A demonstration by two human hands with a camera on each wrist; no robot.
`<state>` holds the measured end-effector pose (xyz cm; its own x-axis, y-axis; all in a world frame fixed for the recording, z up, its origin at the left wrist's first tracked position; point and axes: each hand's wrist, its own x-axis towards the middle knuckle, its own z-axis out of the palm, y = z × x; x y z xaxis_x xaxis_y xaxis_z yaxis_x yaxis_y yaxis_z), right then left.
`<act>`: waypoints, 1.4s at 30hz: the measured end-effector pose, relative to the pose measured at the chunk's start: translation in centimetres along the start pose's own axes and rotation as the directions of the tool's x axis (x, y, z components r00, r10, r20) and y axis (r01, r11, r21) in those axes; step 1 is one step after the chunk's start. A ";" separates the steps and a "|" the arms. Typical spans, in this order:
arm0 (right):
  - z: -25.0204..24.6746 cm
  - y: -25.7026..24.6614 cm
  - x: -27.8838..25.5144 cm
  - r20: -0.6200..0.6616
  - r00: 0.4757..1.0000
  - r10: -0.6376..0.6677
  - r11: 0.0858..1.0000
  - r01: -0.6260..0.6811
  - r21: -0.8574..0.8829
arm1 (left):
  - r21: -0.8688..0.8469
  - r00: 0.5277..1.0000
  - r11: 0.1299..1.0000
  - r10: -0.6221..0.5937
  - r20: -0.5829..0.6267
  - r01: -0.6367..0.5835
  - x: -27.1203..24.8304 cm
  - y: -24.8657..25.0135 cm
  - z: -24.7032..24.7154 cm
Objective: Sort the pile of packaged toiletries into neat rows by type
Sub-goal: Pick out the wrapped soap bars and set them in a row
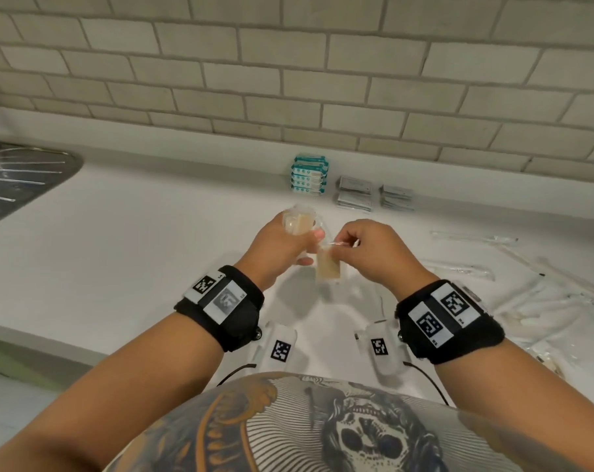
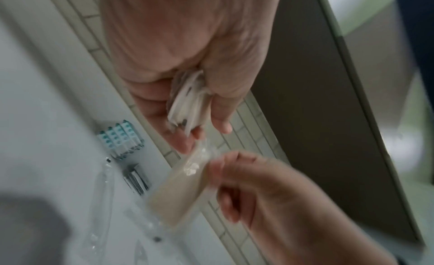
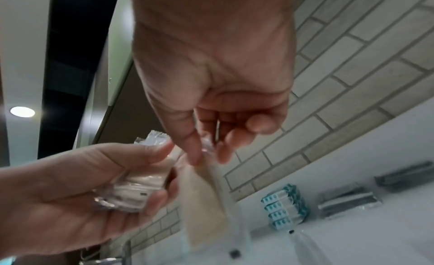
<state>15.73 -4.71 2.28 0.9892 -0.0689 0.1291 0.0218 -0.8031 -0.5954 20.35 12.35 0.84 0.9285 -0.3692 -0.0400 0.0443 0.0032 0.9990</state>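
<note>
Both hands are raised above the white worktop [image 1: 152, 240], close together. The left hand [image 1: 282, 243] has its fingers curled around a small bundle of clear packets [image 3: 138, 187]. The right hand [image 1: 373, 250] pinches the top edge of one clear packet [image 1: 329, 269] with a beige pad inside, which hangs down. Behind is a tiled wall [image 1: 288, 80]. Near this wall stand teal packs [image 1: 309, 174] and grey sachets [image 1: 355, 194] in rows. Long clear wrappers [image 1: 527, 301] lie on the right.
</note>
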 end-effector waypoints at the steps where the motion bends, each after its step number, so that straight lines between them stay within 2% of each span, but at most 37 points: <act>1: -0.2 0.0 0.4 -0.001 1.000 0.021 0.996 -0.021 -0.084 | -0.060 1.000 0.998 -0.023 -0.004 0.023 -0.1 0.1 -0.5; 2: -0.3 0.2 0.7 0.027 0.998 0.061 0.996 -0.060 -0.064 | -0.131 0.998 0.990 -0.057 -0.005 0.055 -0.1 0.0 -1.1; 4: -0.3 0.4 1.2 0.148 0.980 0.132 0.986 -0.145 0.083 | -0.280 0.990 0.951 -0.137 -0.008 0.130 -0.3 -0.3 -2.3; 6: 0.2 0.3 1.4 0.234 0.959 0.158 0.979 -0.182 0.086 | -0.409 0.981 0.895 -0.192 0.006 0.177 -0.5 -0.6 -3.1; 9: 2.4 0.6 1.7 0.422 0.890 0.176 0.983 -0.133 -0.129 | -0.492 0.982 0.851 -0.184 0.048 0.183 -0.9 -1.1 -3.7; 11: 4.1 1.1 1.7 0.545 0.811 0.210 0.961 -0.068 -0.269 | -0.481 0.986 0.862 -0.158 0.044 0.160 -1.0 -1.3 -3.9; 12: 4.8 1.4 1.7 0.564 0.798 0.211 0.953 -0.039 -0.301 | -0.470 0.987 0.869 -0.158 0.024 0.151 -1.0 -1.3 -4.0; 14: 5.0 1.4 2.0 0.495 0.853 0.165 0.958 -0.021 -0.285 | -0.449 0.985 0.883 -0.172 -0.032 0.139 -1.0 -1.5 -4.1; 15: 4.6 1.1 2.2 0.430 0.894 0.127 0.979 -0.044 -0.198 | -0.441 0.982 0.886 -0.182 -0.051 0.141 -1.0 -1.6 -4.2; 16: 4.1 0.8 2.4 0.361 0.928 0.090 0.996 -0.076 -0.052 | -0.431 0.979 0.890 -0.195 -0.060 0.151 -0.9 -1.8 -4.2; 18: 3.0 -0.3 2.8 0.289 0.957 0.040 0.954 -0.123 0.275 | -0.401 0.974 0.898 -0.221 -0.059 0.179 -0.7 -2.0 -4.0; 20: 2.3 -1.4 2.8 0.253 0.967 0.008 0.892 -0.121 0.436 | -0.384 0.973 0.902 -0.229 -0.036 0.198 -0.6 -2.2 -3.4; 23: 2.3 -1.6 3.1 0.186 0.982 0.021 0.866 -0.111 0.487 | -0.406 0.978 0.895 -0.207 -0.005 0.187 -0.6 -2.1 -2.6; 26: 2.4 -1.3 3.0 0.182 0.983 0.030 0.846 -0.122 0.519 | -0.398 0.983 0.904 -0.180 -0.021 0.157 -0.5 -2.1 -2.5; 29: 3.4 -1.5 2.2 0.076 0.996 -0.042 0.929 0.011 0.371 | -0.354 0.987 0.927 -0.155 -0.052 0.127 -0.4 -1.9 -2.3; 31: 4.0 -2.0 1.7 0.075 0.994 -0.079 0.934 0.048 0.354 | -0.275 0.991 0.955 -0.125 -0.042 0.109 -0.5 -1.8 -2.1; 34: 4.3 -2.1 1.7 0.168 0.986 -0.015 0.825 -0.083 0.559 | -0.205 0.995 0.975 -0.096 -0.030 0.087 -0.4 -1.8 -2.2; 36: 4.3 -1.9 1.8 0.203 0.979 0.026 0.760 -0.151 0.632 | -0.189 0.997 0.981 -0.058 -0.041 0.049 -0.2 -2.0 -2.3; 40: 4.1 -1.7 1.9 0.220 0.974 0.048 0.730 -0.185 0.658 | -0.214 0.985 0.976 -0.013 -0.173 -0.024 -0.2 -2.2 -2.2; 42: 3.8 -1.6 1.9 0.199 0.978 0.060 0.746 -0.176 0.642 | -0.158 0.975 0.987 0.003 -0.221 -0.039 -0.2 -2.2 -2.4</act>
<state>18.15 -1.26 0.46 0.9977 0.0017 -0.0672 -0.0654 -0.2074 -0.9761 20.97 14.62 -1.38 0.9872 -0.1544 -0.0403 0.0659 0.1647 0.9841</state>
